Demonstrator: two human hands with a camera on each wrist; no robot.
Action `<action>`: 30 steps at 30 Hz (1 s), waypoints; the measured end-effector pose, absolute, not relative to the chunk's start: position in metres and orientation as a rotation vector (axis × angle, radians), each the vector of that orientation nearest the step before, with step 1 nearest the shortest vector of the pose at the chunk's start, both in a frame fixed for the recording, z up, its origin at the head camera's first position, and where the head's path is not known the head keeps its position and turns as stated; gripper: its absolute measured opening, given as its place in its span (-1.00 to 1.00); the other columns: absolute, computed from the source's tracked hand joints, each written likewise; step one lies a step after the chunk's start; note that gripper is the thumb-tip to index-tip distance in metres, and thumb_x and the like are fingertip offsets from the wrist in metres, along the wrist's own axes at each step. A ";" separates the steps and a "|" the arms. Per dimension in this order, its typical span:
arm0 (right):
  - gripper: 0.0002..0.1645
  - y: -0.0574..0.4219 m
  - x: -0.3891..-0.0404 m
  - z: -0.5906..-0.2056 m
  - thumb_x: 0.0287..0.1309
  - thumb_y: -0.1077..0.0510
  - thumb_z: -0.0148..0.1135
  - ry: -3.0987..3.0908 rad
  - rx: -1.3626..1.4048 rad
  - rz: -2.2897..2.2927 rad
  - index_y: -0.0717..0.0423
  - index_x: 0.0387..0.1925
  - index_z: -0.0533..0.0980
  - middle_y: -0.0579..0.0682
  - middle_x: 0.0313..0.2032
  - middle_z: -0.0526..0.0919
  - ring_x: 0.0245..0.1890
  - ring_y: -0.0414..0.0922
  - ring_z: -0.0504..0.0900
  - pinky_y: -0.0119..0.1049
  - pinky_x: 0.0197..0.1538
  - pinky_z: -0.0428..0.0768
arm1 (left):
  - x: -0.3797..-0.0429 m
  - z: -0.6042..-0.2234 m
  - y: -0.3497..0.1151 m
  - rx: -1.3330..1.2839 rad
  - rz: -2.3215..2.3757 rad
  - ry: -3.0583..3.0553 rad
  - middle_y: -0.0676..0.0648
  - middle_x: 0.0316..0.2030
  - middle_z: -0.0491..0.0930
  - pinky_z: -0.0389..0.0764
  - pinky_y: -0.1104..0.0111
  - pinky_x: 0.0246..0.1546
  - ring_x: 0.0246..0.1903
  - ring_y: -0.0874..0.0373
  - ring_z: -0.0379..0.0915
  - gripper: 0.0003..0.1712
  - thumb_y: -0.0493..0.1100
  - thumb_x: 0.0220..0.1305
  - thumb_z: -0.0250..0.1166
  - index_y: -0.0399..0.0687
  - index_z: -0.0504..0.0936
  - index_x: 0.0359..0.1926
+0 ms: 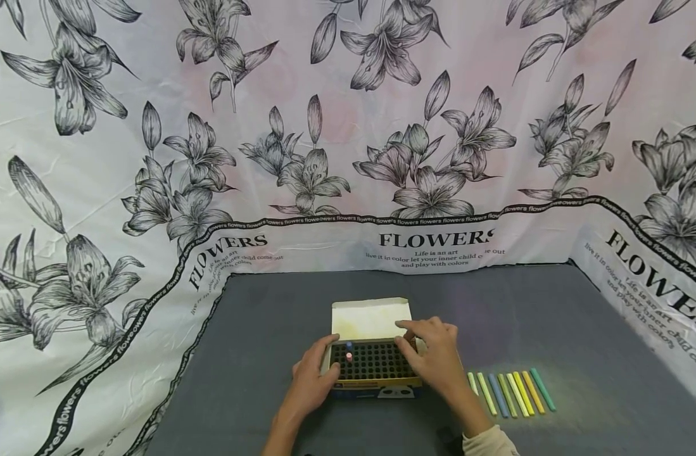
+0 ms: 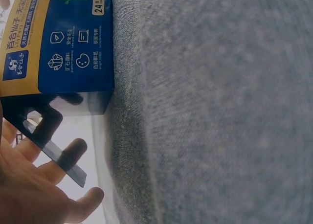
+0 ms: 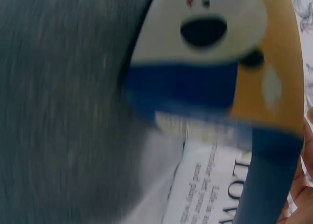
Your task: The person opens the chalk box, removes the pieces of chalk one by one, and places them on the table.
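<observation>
A chalk box [image 1: 376, 384] stands on the grey table with its pale lid [image 1: 370, 320] folded back. Inside, a dark holder with rows of holes [image 1: 379, 362] bears a blue chalk stick [image 1: 349, 346] and a pink chalk stick [image 1: 349, 357]. My left hand [image 1: 313, 379] grips the box's left end, thumb by the front corner and index finger by the back one. In the left wrist view its other fingers [image 2: 73, 153] spread around a side flap [image 2: 63, 160]. Over the right end is my right hand [image 1: 437, 354], index finger stretched to the lid and thumb over the holder's edge.
Several chalk sticks [image 1: 513, 394] in greens, yellows, blue and orange lie in a row on the table [image 1: 268, 316], right of the box. A white flower-print cloth [image 1: 325, 247] hangs behind the table and along its sides.
</observation>
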State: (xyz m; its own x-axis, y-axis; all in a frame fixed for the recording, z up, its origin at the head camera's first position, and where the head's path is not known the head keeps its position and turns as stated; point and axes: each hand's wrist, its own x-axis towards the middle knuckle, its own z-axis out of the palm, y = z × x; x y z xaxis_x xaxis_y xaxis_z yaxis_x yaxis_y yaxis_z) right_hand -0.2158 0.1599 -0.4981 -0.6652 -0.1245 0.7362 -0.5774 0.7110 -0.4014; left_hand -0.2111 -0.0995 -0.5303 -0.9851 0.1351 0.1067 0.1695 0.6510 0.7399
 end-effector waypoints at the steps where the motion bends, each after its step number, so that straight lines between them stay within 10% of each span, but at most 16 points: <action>1: -0.64 0.155 -0.216 -0.499 -0.09 0.14 0.49 -2.208 0.539 0.831 -0.07 -0.15 0.68 -0.25 -0.50 0.64 -0.41 -0.20 0.38 -0.08 -0.13 0.13 | -0.211 -0.530 -0.100 -0.258 -1.267 -2.817 0.08 0.17 0.48 0.18 -0.02 -0.07 -0.23 0.18 0.37 -0.38 -0.10 0.25 0.17 0.38 0.32 0.33; 30: -0.83 0.085 -0.218 -0.510 0.01 -0.05 0.43 -2.547 0.650 0.746 -0.22 -0.29 0.69 -0.28 -0.42 0.65 -0.38 -0.28 0.33 -0.10 -0.11 0.25 | -0.211 -0.531 -0.101 -0.290 -1.234 -2.781 0.12 0.16 0.50 0.20 0.13 -0.07 -0.31 0.26 0.34 -0.36 -0.10 0.22 0.19 0.39 0.34 0.32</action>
